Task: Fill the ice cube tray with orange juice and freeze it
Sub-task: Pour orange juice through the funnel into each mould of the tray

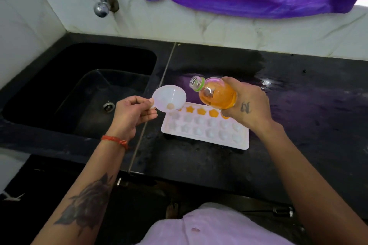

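Both hands are busy above the tabletop point(298, 89): our left hand point(131, 114) pinches the tab of a white funnel point(169, 97) between thumb and fingers, and our right hand point(246, 103) is wrapped around the body of an uncapped bottle point(215, 94) of orange juice, tipped so its mouth points towards the funnel. No stream shows between the bottle mouth and the funnel, so we cannot tell whether juice is flowing. The ice cube tray point(205, 143) lies flat on the dark tabletop just right of the sink point(79, 85), below both hands; its far row holds orange juice, while the two nearer rows look pale and unfilled. We judge the work to be about a third done. Several things could go wrong from here. The funnel hangs over the tray's far left corner, close to the edge, so if its spout is not centred on a cavity, juice would run onto the tray's rim or the tabletop. A sharp tilt of the bottle could send out a surge and overfill the funnel or a small star-shaped cavity, spilling juice into the neighbouring ones. The funnel is held only by a light pinch, so a knock from the bottle neck could twist it. Brimming cavities would also slop when we carry the tray to the freezer.
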Demonstrator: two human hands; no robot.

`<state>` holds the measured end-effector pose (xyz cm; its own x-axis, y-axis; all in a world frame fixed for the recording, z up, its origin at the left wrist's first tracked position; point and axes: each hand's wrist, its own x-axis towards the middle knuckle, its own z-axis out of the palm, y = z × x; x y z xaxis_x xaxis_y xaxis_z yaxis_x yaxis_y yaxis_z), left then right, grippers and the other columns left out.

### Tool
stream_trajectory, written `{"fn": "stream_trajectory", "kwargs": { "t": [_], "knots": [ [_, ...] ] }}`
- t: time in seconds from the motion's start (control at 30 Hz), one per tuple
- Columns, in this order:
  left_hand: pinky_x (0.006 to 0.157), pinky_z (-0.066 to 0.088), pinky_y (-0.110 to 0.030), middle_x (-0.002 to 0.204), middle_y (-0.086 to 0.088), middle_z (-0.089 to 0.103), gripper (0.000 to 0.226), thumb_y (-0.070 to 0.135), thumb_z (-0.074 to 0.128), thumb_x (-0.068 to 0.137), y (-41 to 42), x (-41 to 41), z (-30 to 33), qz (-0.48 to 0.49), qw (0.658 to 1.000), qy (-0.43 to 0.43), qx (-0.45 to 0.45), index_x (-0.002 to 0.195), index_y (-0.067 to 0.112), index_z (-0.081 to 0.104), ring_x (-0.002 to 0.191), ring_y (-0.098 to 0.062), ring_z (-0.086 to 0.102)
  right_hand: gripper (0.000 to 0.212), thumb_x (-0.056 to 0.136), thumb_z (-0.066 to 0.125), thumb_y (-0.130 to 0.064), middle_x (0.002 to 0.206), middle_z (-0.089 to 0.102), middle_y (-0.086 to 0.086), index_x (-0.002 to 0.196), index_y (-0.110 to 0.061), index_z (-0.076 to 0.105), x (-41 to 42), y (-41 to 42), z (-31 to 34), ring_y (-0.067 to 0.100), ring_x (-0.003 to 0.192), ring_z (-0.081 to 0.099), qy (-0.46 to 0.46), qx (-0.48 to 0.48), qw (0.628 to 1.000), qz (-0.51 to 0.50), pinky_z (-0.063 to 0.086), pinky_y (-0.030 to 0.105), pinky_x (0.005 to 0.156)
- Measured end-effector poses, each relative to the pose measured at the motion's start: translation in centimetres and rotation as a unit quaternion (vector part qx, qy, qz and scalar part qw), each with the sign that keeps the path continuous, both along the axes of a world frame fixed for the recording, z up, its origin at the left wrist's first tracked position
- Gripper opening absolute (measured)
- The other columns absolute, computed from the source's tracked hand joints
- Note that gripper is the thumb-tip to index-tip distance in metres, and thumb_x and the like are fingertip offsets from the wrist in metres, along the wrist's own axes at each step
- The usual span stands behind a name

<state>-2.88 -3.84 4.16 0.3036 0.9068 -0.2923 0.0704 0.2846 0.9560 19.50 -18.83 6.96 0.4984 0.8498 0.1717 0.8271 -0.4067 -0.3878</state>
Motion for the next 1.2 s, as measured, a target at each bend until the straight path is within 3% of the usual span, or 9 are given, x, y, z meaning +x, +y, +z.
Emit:
{"fn": "stream_trajectory", "kwargs": {
  "t": [0.17, 0.43, 0.67, 1.2],
  "knots": [
    [0.051, 0.055, -0.021, 0.070, -0.012, 0.067, 0.010, 0.004, 0.066, 0.082, 0.8, -0.2, -1.1, -0.031, 0.999, 0.006, -0.018, 0.073, 0.004, 0.063, 0.053, -0.013, 0.068, 0.075, 0.062, 0.081, -0.029, 0.110, 0.065, 0.004, 0.128, -0.036, 0.045, -1.5, 1.6, -0.4, 0.033, 0.100, 0.060, 0.006, -0.010, 1.000, 0.003, 0.046, 0.038, 0.078],
    [0.047, 0.054, -0.020, 0.059, -0.007, 0.068, 0.008, 0.001, 0.066, 0.082, 1.4, 0.8, -1.7, -0.056, 0.997, -0.002, -0.045, 0.076, -0.001, 0.062, 0.049, -0.013, 0.067, 0.068, 0.071, 0.076, -0.031, 0.109, 0.064, 0.007, 0.131, -0.032, 0.044, -2.0, 2.0, -0.8, 0.033, 0.100, 0.059, -0.051, -0.042, 0.998, 0.011, 0.037, 0.033, 0.070],
    [0.048, 0.054, -0.020, 0.069, -0.012, 0.067, 0.006, 0.002, 0.066, 0.082, 1.7, 1.0, -1.6, -0.071, 0.996, 0.008, -0.045, 0.078, -0.002, 0.063, 0.050, -0.012, 0.067, 0.065, 0.075, 0.074, -0.035, 0.110, 0.065, 0.008, 0.132, -0.032, 0.041, -1.7, 2.7, -1.5, 0.032, 0.096, 0.061, -0.142, -0.075, 0.987, 0.011, 0.043, 0.033, 0.073],
    [0.048, 0.054, -0.020, 0.069, -0.012, 0.067, 0.007, 0.004, 0.067, 0.081, 1.9, 1.0, -1.6, -0.068, 0.997, 0.019, -0.045, 0.077, 0.000, 0.063, 0.051, -0.012, 0.067, 0.058, 0.081, 0.070, -0.025, 0.109, 0.064, 0.009, 0.132, -0.031, 0.044, -1.2, 3.3, -1.5, 0.030, 0.096, 0.059, -0.180, -0.077, 0.981, -0.002, 0.043, 0.034, 0.079]
  ]
}}
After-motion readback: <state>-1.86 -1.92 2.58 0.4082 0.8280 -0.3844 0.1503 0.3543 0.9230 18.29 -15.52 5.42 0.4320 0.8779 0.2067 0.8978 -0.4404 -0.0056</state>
